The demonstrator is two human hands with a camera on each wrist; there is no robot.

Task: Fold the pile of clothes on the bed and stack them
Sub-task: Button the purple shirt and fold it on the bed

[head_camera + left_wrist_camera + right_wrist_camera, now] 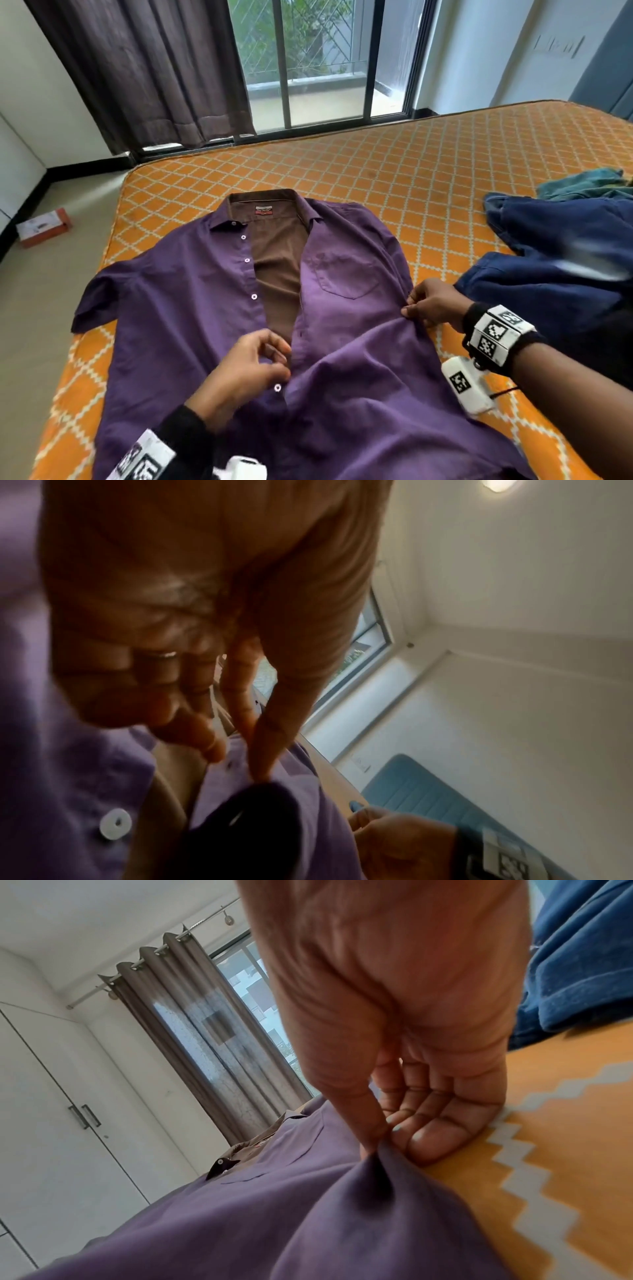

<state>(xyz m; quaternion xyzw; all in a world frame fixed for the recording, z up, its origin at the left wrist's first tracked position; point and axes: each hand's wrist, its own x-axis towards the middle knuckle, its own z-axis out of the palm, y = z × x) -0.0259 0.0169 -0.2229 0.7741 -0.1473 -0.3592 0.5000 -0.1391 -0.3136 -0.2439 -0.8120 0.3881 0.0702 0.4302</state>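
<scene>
Our right fingers (378, 1130) pinch the right side edge of the purple shirt (191, 308), thumb against fingertips, so that a small peak of cloth rises between them; the curled little finger rests on the bed (428, 178) just beside the seam. That right hand (435, 303) sits at the shirt's edge below the chest pocket (346, 275), with the marker-covered wristband (496, 334) behind it.

Our left fingers (263, 739) are loosely curled over the open front of the shirt. In the left wrist view the thumb tip touches the purple placket and a fold of cloth bunches under it, but we cannot tell whether the left hand (246, 370) truly grips the fabric or only touches it. A white button (277, 387) lies just below this hand.

The shirt lies spread face up on the bed, collar towards the window (308, 61), front unbuttoned so that the brown lining (277, 274) shows in a long wedge, and the short sleeve (99, 298) on our left lies flat out to the side.

To our right, near the right hand, a heap of dark blue clothes (561, 260) lies on the bed, with a teal garment (582, 185) behind it. The bed wears an orange cover with a white diamond pattern. A dark curtain (147, 75) hangs left of the window, and a small orange-and-white box (42, 226) lies on the floor.
</scene>
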